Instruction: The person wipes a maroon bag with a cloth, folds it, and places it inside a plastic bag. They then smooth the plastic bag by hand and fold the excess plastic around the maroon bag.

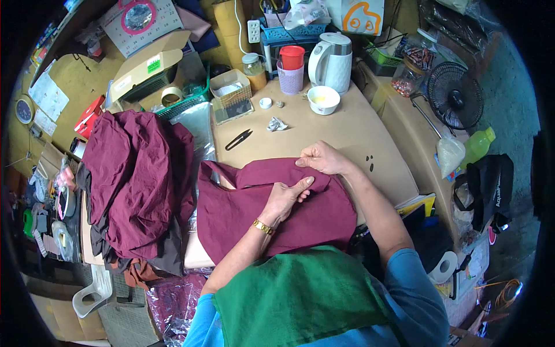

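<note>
A maroon garment (272, 217) lies spread on the brown work table (361, 124), with an opening at its upper left. My right hand (321, 158) pinches the garment's upper edge between thumb and fingers. Just below and to the left, my left hand (287, 198), with a gold watch on the wrist, has its fingers closed on the same cloth, thumb pointing up right. Black thread snips (239, 139) lie above the garment. A crumpled scrap (277, 124) sits near a small white cap (265, 103).
A pile of maroon garments (136, 179) stands at the left. Along the back are a wire basket (231, 87), a lidded jar (253, 70), a purple cup (290, 80), a white kettle (332, 61) and a white bowl (323, 101). At right are a black fan (455, 95) and a green bottle (477, 149).
</note>
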{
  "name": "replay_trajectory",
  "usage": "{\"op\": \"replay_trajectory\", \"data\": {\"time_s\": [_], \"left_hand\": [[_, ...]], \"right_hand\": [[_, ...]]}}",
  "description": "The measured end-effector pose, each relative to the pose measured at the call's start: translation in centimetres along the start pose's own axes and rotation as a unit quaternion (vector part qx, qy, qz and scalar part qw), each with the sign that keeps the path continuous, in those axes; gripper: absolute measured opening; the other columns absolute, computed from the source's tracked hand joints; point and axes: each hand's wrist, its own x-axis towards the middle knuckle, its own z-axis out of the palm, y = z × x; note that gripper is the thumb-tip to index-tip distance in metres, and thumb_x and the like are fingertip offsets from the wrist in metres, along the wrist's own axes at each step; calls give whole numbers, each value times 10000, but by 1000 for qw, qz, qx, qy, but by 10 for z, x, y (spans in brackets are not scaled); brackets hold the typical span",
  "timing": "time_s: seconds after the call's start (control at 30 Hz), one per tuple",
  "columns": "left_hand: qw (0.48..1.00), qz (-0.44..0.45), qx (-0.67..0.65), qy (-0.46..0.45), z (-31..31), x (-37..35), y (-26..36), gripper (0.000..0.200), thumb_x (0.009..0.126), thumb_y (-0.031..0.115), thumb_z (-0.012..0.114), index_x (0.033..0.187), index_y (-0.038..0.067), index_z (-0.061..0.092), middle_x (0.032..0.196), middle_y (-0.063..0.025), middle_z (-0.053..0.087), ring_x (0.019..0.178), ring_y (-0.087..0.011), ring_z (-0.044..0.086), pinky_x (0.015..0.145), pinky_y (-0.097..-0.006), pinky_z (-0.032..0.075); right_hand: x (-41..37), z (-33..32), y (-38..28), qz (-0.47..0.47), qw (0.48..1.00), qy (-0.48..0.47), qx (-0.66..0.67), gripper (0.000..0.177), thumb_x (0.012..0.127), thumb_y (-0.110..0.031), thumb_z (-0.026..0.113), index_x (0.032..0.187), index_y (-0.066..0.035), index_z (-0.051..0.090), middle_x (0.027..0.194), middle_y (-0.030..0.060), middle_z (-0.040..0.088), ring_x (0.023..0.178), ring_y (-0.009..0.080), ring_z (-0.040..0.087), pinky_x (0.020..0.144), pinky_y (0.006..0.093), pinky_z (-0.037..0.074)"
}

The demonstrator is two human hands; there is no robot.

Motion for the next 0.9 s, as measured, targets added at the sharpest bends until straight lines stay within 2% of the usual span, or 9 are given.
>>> {"op": "replay_trajectory", "data": {"time_s": [0.17, 0.27, 0.33, 0.47, 0.6, 0.67, 0.73, 0.8, 0.9], "left_hand": [[999, -15, 38, 11, -7, 4, -9, 286, 873, 262, 809, 861, -7, 712, 719, -38, 675, 615, -85, 594, 563, -223, 469], [956, 223, 188, -34, -36, 17, -16, 131, 940, 76, 651, 1054, 15, 671, 850, -60, 690, 759, -160, 635, 718, -293, 514], [823, 370, 416, 111, -61, 10, 3, 216, 858, -18, 595, 1021, 81, 697, 917, -100, 691, 837, -263, 655, 802, -376, 510], [693, 311, 625, 179, -107, -3, 9, 153, 852, 46, 625, 978, 71, 708, 970, -128, 659, 925, -333, 621, 818, -471, 482], [744, 325, 575, 97, -120, -27, -9, 204, 864, 67, 653, 1065, 57, 686, 1047, -153, 633, 975, -370, 608, 831, -470, 490], [785, 281, 551, 31, -113, -45, 4, 295, 847, 77, 687, 1140, 48, 665, 1117, -164, 612, 1011, -390, 596, 843, -470, 495], [640, 369, 621, 261, -107, -59, 34, 568, 772, 145, 785, 1292, 51, 576, 1215, -176, 568, 1076, -388, 575, 866, -477, 490], [606, 331, 612, 385, -126, -50, 55, 722, 714, 181, 843, 1353, 69, 528, 1238, -157, 574, 1191, -363, 507, 926, -496, 457], [684, 314, 583, 308, -182, -12, 58, 467, 695, 142, 846, 1106, 50, 643, 989, -158, 632, 941, -354, 615, 800, -439, 493]], "right_hand": [[-7, 4, -1, 9, 1000, -4, 4, 295, 918, -241, 724, 774, -3, 627, 623, 9, 485, 594, 109, 464, 561, 327, 411], [-15, 3, -23, -78, 944, 204, -247, 265, 891, -248, 735, 981, -25, 622, 888, 94, 624, 827, 234, 608, 738, 373, 477], [-24, 2, -49, -80, 936, 208, -271, 392, 872, -249, 739, 1167, -56, 568, 1172, 156, 604, 1100, 331, 568, 945, 452, 431], [-22, 42, -54, -126, 868, 286, -386, 460, 835, -191, 743, 1245, -92, 560, 1158, 153, 624, 1112, 309, 576, 1043, 535, 345], [1, 6, 29, -89, 883, 188, -421, 677, 721, -65, 804, 1318, -121, 491, 1037, 95, 670, 1089, 269, 620, 1082, 523, 323], [-1, -11, -6, 23, 868, 296, -398, 624, 722, -78, 801, 1279, -105, 520, 1036, 97, 663, 1052, 281, 626, 1070, 509, 332], [8, -4, -22, -32, 853, 300, -427, 634, 718, -89, 805, 1281, -100, 514, 1025, 95, 658, 1024, 288, 629, 1042, 503, 345], [16, 3, -23, -84, 834, 306, -451, 644, 714, -99, 809, 1284, -96, 508, 1015, 94, 653, 995, 296, 631, 1013, 497, 359], [40, 5, -4, -54, 864, 230, -444, 446, 714, -52, 779, 1127, -62, 611, 995, 154, 660, 1078, 331, 604, 962, 491, 374]]}}
